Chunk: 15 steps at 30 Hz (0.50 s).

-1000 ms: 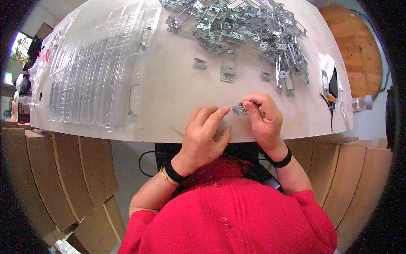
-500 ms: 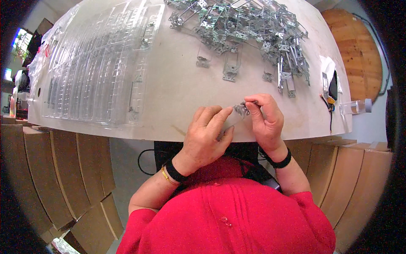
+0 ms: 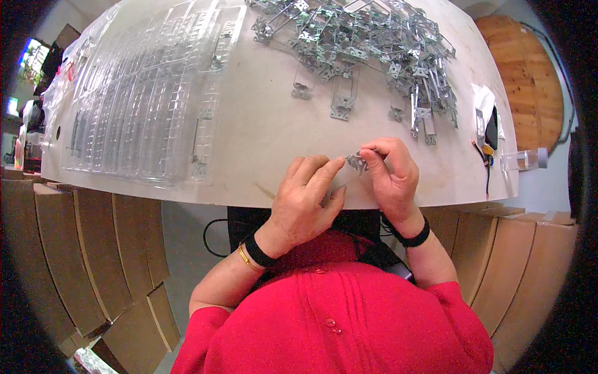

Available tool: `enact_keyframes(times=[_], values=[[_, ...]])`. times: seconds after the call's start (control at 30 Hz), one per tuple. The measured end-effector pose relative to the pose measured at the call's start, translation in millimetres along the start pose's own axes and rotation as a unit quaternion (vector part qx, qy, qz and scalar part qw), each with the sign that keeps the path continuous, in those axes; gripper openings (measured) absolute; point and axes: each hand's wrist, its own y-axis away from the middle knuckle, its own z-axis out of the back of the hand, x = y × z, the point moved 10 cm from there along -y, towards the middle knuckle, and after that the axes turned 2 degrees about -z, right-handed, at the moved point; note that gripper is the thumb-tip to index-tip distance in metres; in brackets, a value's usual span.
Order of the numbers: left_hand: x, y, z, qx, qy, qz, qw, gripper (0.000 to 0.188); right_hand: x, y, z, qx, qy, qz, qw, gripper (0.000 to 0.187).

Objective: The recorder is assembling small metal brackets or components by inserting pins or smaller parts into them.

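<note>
Between my two hands, just above the table's near edge, is a small metal bracket part [image 3: 356, 163] with a cut-out shape. My left hand [image 3: 306, 198] curls around its left side, and the fingers cover much of it. From the right, the thumb and forefinger of my right hand [image 3: 393, 174] pinch the part. A large pile of similar metal wire-and-plate brackets [image 3: 374, 47] lies at the far side of the table. Several loose brackets, one of them [image 3: 341, 106] with a long wire loop, lie along the pile's near edge.
Clear plastic trays [image 3: 140, 112] with slots spread over the table's left side, a few metal pieces in them. At the right lie a yellow-and-black tool [image 3: 488, 149] and a clear bottle [image 3: 526, 159]. Cardboard boxes [image 3: 99, 255] stand below the table on both sides.
Both hands keep almost the same place and grip on the bracket. The whole view has shifted very slightly.
</note>
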Motion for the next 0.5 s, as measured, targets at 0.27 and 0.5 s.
enact_keyframes(times=[0.27, 0.5], values=[[-2.2, -0.7, -0.5, 0.003, 0.005, -0.018, 1.000, 0.052, 0.0, 1.3, 1.5, -0.006, -0.011, 0.010, 1.000, 0.013], [0.9, 0.3, -0.8, 0.005, 0.001, 0.004, 1.000, 0.053, 15.6, -0.3, 4.8, -0.020, 0.015, 0.068, 0.997, 0.015]])
